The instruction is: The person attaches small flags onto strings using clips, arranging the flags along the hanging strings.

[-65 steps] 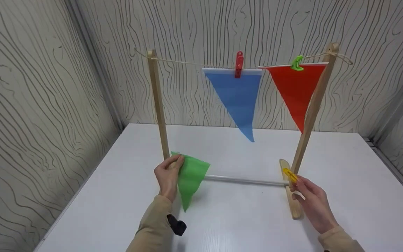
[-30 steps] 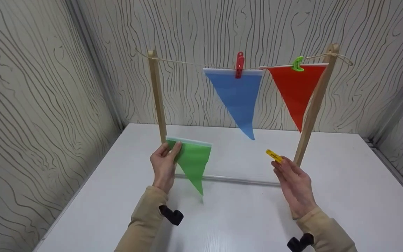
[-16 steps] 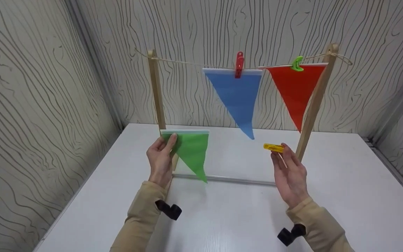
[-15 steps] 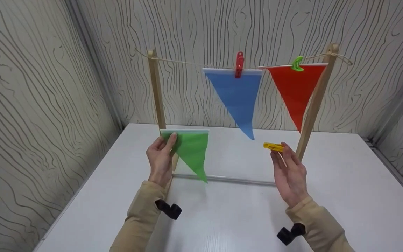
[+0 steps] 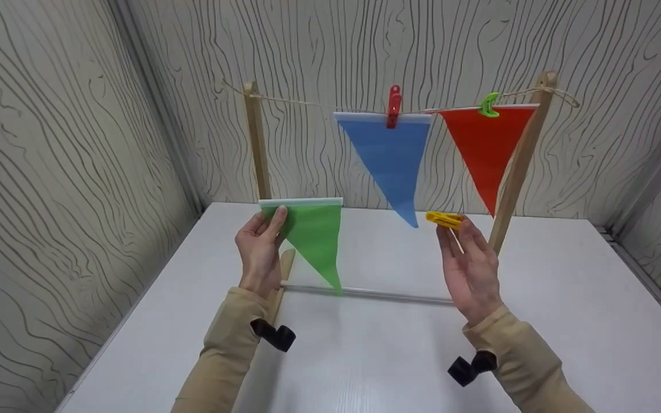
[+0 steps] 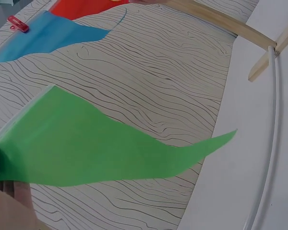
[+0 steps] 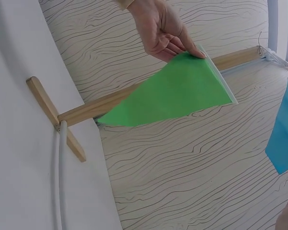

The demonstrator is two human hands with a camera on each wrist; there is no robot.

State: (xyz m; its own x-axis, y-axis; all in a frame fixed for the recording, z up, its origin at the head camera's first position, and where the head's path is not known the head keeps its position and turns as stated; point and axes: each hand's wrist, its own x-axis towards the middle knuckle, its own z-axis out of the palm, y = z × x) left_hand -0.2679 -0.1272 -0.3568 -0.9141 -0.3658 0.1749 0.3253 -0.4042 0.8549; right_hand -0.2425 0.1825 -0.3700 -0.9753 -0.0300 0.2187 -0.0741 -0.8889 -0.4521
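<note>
My left hand (image 5: 259, 249) pinches a green triangular pennant (image 5: 316, 232) by the left end of its white-edged top, thumb in front; its tip hangs down. My right hand (image 5: 471, 267) holds a yellow clothespin (image 5: 445, 219) between thumb and fingers, below the red pennant (image 5: 488, 143). On the string (image 5: 302, 102) a red clothespin (image 5: 393, 107) holds the blue pennant (image 5: 391, 155), and a light green clip (image 5: 488, 105) holds the red one. In the right wrist view the green pennant (image 7: 177, 91) hangs from the left hand (image 7: 158, 28); the yellow clothespin is out of that view.
Two wooden posts, the left post (image 5: 257, 149) and the right post (image 5: 520, 166), carry the string. A pale rod (image 5: 388, 295) joins them low above the white table (image 5: 376, 355). Wood-grain patterned walls (image 5: 319, 46) stand behind and at the sides.
Both hands have risen. The left hand has lifted the green pennant, whose top edge is now level and flat. The right hand has brought the yellow clothespin up and to the left.
</note>
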